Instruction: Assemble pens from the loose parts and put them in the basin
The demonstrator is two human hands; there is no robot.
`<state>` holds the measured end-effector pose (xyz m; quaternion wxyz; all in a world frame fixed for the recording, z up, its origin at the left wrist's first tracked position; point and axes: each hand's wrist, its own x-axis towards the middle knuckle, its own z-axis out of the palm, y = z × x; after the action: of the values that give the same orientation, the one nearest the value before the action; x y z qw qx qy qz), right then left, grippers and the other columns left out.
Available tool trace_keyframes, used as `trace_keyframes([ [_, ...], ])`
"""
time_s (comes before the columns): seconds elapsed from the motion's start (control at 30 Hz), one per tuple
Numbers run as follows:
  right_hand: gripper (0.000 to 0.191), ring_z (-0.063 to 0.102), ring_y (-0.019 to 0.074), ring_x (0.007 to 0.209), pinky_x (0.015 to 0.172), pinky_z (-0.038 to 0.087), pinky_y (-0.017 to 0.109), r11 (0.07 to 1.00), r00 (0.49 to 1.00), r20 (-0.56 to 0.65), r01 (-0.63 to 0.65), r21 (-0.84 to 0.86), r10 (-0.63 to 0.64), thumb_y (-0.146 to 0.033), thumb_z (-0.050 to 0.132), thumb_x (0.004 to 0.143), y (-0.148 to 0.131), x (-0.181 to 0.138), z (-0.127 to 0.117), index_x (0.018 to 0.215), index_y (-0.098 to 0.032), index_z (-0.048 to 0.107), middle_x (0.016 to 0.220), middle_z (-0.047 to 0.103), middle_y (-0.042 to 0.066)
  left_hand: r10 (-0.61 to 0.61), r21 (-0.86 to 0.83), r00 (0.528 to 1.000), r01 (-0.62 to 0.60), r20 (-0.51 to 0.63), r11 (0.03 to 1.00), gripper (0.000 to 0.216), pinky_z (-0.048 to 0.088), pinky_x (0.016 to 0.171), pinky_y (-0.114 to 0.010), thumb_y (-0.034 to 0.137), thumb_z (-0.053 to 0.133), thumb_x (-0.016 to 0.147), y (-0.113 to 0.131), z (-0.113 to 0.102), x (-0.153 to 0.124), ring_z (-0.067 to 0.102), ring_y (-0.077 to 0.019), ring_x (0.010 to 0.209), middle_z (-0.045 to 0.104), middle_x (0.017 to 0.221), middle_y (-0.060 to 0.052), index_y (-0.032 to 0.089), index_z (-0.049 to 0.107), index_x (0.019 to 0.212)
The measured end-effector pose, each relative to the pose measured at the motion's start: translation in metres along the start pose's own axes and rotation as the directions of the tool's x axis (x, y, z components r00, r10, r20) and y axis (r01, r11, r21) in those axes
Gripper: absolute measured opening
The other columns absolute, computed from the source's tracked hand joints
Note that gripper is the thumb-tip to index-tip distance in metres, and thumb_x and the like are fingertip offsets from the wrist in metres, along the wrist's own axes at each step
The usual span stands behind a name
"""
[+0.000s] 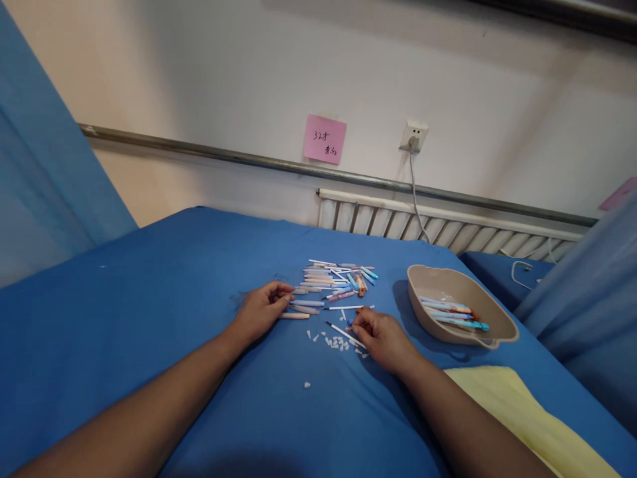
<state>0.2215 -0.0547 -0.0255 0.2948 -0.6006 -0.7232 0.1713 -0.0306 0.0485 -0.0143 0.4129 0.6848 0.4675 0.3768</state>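
On the blue-covered bed, my left hand (266,309) is at the left ends of a row of pen barrels (307,303). Its thumb and fingers are closed together at a lavender barrel's end. My right hand (382,337) is pinched closed, with a small blue pen part (350,322) showing at the fingertips. A white pen refill (343,332) with a dark tip lies beside and partly under that hand. Between the hands are several small white cone-shaped pen tips (336,343). Beyond them lie more refills (348,307), barrels and blue and brown pen parts (360,284).
A beige basin (462,275) on the right holds several assembled-looking pens (450,313). A yellow cloth (527,418) lies in front of it. Behind the bed are a radiator (378,216), a metal rail (213,151) and a plugged-in cable (414,192). Blue curtains hang at both sides.
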Motion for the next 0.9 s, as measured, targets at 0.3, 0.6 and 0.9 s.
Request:
trace_keyframes([
  [0.3,0.010,0.054,0.0122,0.067,0.061,0.035,0.021,0.999,1.000,0.027,-0.008,-0.035,0.009,-0.024,0.049,0.084,0.000,0.001,0.000,0.078,-0.020,0.057,0.072,0.061,0.000,-0.009,0.081,0.996,0.002,0.092,0.997,0.033,0.046,0.066,-0.028,0.038,0.057,0.071,-0.003,0.003,-0.001,0.061,-0.0188,0.073,0.066,0.080,-0.003,0.015,0.061,0.095],
  [0.6,0.011,0.055,0.0125,0.067,0.061,0.036,0.021,0.999,1.000,0.018,0.004,-0.033,-0.004,-0.024,0.049,0.084,-0.001,-0.002,0.001,0.079,-0.020,0.057,0.073,0.061,-0.001,0.012,0.167,0.980,-0.046,0.198,0.985,0.026,0.043,0.063,-0.025,0.037,0.053,0.075,0.009,0.007,-0.010,0.058,-0.0171,0.071,0.063,0.076,0.000,0.017,0.061,0.091],
  [0.9,0.029,0.050,0.0184,0.107,0.094,0.032,0.029,0.970,0.992,-0.113,0.022,-0.244,-0.051,-0.016,0.040,0.087,0.004,0.048,0.006,0.109,-0.021,0.058,0.110,0.061,0.005,-0.014,0.148,0.971,-0.022,0.238,0.989,0.028,0.043,0.061,-0.025,0.039,0.053,0.075,0.009,0.012,-0.011,0.057,-0.0169,0.068,0.062,0.075,-0.001,0.016,0.061,0.090],
])
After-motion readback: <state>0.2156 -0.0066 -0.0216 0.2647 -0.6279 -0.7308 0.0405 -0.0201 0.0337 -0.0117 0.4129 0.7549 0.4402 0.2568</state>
